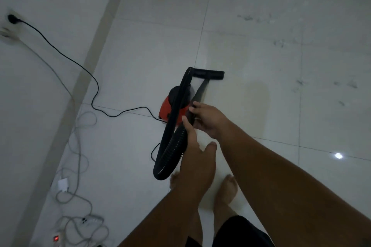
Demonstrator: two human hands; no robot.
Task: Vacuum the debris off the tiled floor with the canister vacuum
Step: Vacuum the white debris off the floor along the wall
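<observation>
Both hands are on the vacuum's tubing at the centre of the view. The right hand (208, 120) is clenched around the rigid black wand (198, 94), fingers wrapped over it near its upper end. The left hand (195, 152) sits just behind and below the right, its fingers curled round the ribbed black hose (170, 152) with the thumb standing free of it. The hose loops down below the left hand, then rises as a long arc ahead of both hands. The red and black canister vacuum (170, 107) stands on the tiled floor (261, 56) just left of the right hand, partly hidden by the hose. The wand runs forward from the right hand to the black floor nozzle (208, 75), which lies on the tiles ahead of the hands. Grey debris (248, 18) is scattered well to the right of and beyond the nozzle, with further specks farther right. A black power cord (60, 52) runs from the canister leftward to a plug in a wall socket (11, 19). Tangled grey cables (78, 166) and a power strip (57, 237) with a lit red switch lie left of and below the left hand. Bare feet (226, 188) stand beneath the forearms.
</observation>
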